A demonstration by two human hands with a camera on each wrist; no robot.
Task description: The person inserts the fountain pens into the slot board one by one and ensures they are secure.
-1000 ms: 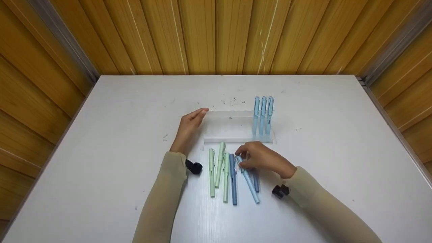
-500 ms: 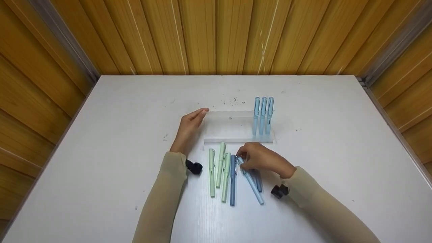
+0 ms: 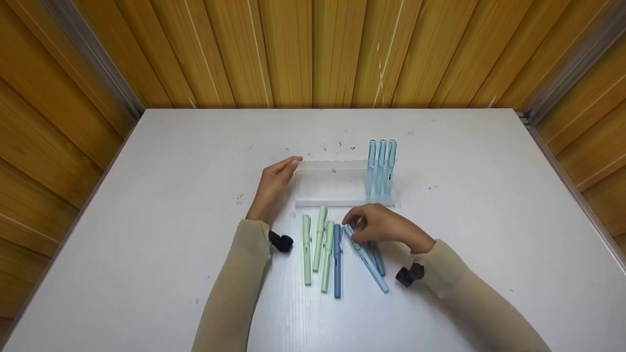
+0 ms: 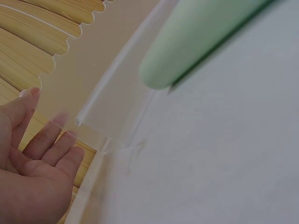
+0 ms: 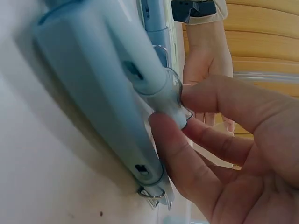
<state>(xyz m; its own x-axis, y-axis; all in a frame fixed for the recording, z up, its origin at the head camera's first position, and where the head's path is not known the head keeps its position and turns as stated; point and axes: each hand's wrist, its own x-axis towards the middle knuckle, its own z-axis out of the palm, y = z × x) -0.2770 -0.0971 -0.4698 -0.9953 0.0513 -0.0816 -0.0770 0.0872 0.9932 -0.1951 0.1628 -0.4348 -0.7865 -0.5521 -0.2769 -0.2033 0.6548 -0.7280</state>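
Note:
My left hand [image 3: 276, 186] pinches the upper left corner of a clear acrylic pen stand [image 3: 330, 203]; in the left wrist view my thumb and fingers lie on either side of its scalloped panel [image 4: 88, 60]. My right hand [image 3: 384, 225] pinches a light blue pen [image 3: 369, 264] near its clip end, with the other end pointing toward me. Beside and partly behind it lies a darker blue pen [image 3: 379, 259], largely hidden by the hand; the right wrist view shows this pen [image 5: 98, 88] large and close. Three light blue pens [image 3: 380, 166] stand upright at the stand's right end.
Left of the right hand, another dark blue pen [image 3: 337, 264] and three pale green pens [image 3: 307, 254] lie on the white table [image 3: 146, 244]. One green pen's end [image 4: 163, 70] looms across the left wrist view. Wood-patterned walls [image 3: 288, 54] rise behind and beside the table.
The light blue pen's near end has swung right, and the darker pen beside it has shifted right too. My right wrist has moved slightly right. My left hand and the stand have stayed put.

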